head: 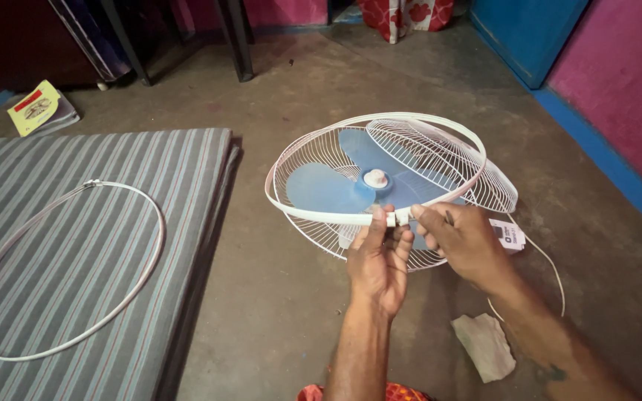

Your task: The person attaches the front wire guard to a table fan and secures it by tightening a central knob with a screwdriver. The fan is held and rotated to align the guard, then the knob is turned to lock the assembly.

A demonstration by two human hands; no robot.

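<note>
While two hands (417,249) pinch one ring (321,213) (another ring (68,267) apart).

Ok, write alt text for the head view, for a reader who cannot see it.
Two bare hands, left hand and right hand, pinch the joint of a white plastic rim band around a white wire fan guard with blue blades, lying on a concrete floor. A second white ring lies on a striped mat to the left; a crumpled cloth sits nearby.
</note>
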